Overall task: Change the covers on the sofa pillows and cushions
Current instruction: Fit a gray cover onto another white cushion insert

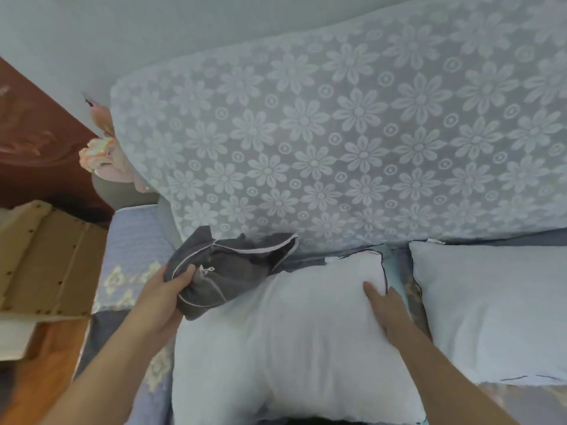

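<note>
A bare white pillow (285, 342) lies on the sofa seat in front of me. My left hand (167, 289) grips a crumpled dark grey cover (227, 265) with white piping and a zip pull, at the pillow's upper left corner. My right hand (385, 305) lies flat on the pillow's upper right part, fingers straight. A second white pillow (491, 308) lies to the right. A large cushion in a pale blue cover with white flowers (352, 142) leans against the wall behind them.
The sofa seat wears a blue quilted throw (132, 240). At the left stand a light wooden frame (46, 256) and a dark red wooden panel (36, 142). Pink and white cloth (101, 157) sits behind the cushion's left edge.
</note>
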